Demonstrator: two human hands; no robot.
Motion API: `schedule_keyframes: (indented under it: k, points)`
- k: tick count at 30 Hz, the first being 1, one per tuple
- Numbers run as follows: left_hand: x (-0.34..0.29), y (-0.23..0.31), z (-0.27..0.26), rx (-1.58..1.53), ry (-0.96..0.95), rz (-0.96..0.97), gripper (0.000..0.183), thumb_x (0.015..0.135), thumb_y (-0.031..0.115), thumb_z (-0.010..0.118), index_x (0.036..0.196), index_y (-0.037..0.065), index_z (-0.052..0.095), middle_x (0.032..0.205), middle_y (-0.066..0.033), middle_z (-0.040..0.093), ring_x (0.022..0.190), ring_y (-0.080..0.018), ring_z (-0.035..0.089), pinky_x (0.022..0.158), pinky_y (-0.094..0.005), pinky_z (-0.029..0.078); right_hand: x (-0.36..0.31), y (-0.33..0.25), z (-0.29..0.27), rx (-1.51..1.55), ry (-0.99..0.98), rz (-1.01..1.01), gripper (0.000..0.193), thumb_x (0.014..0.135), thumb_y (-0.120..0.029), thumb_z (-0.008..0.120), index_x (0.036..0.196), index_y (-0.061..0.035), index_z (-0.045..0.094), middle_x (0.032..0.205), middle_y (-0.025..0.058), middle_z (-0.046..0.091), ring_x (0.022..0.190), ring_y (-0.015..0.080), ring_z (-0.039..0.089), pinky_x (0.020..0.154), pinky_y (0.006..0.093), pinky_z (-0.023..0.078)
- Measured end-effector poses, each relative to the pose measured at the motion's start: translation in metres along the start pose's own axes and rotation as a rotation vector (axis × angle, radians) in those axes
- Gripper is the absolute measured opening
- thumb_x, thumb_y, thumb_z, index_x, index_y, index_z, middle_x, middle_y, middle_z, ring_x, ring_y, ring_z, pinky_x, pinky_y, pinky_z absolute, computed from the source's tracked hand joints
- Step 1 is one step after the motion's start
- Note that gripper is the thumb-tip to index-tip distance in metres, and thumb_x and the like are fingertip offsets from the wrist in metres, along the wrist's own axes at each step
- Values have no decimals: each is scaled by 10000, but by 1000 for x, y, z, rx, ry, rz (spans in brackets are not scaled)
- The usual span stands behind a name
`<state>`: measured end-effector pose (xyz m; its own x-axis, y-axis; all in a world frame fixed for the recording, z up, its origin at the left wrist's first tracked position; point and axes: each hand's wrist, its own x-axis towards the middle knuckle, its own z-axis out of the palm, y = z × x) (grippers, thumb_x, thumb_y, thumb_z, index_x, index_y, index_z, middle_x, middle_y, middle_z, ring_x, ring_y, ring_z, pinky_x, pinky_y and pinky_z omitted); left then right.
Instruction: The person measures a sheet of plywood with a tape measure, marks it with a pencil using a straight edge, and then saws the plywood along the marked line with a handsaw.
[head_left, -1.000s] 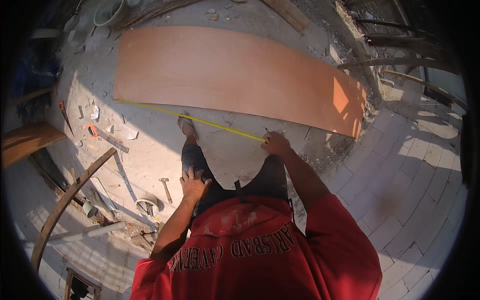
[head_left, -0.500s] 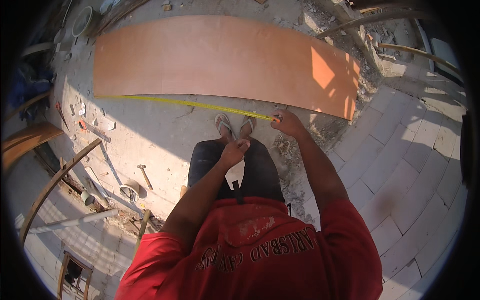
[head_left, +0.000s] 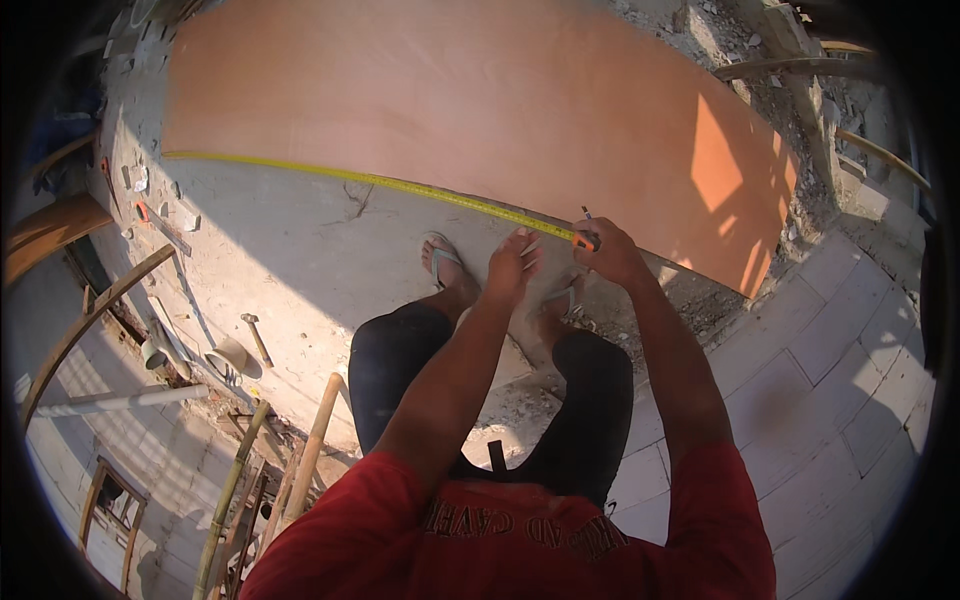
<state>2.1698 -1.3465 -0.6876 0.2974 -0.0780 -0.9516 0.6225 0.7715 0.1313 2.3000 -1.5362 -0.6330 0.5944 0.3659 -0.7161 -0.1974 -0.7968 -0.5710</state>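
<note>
A yellow tape measure blade point(head_left: 400, 186) is stretched along the near edge of a large reddish-brown plywood sheet point(head_left: 420, 90), from the sheet's left corner to my right hand. My right hand point(head_left: 612, 255) is closed round the orange and black tape case point(head_left: 586, 240). A thin pen or pencil point(head_left: 586, 212) sticks up from the same hand. My left hand point(head_left: 512, 264) is just below the blade, left of the case, its fingers bent and slightly apart with nothing visible in them. Whether its fingertips touch the blade is unclear.
My sandalled feet point(head_left: 443, 260) stand on the concrete at the sheet's near edge. To the left lie a hammer point(head_left: 257, 340), a handsaw point(head_left: 165, 230) and a small bucket point(head_left: 228, 356). Bamboo poles point(head_left: 312, 445) rise at lower left; a pale block wall point(head_left: 790, 400) stands right.
My left hand has moved forward and right, up to the tape, and its fingers have loosened. My legs have spread apart and I lean closer to the sheet. My right hand still holds the tape case.
</note>
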Motion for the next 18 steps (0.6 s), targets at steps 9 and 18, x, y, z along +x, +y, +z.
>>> schedule_keyframes:
  k: [9, 18]
  points:
    - [292, -86, -5, -21, -5, 126, 361, 1052, 349, 631, 1302, 95, 576, 1239, -25, 642, 1020, -159, 653, 840, -304, 545, 180, 217, 92, -27, -26, -33, 519, 792, -289, 783, 1254, -76, 678, 1236, 127, 656, 1141, 300, 666, 990, 400, 522]
    - [358, -185, 5, -85, 28, 39, 233, 1066, 258, 599, 1213, 79, 613, 1069, -35, 679, 942, -143, 681, 809, -304, 581, 210, 309, 113, -274, 20, -170, 443, 939, -264, 685, 1337, -72, 654, 1188, 175, 718, 1084, 347, 696, 962, 439, 535]
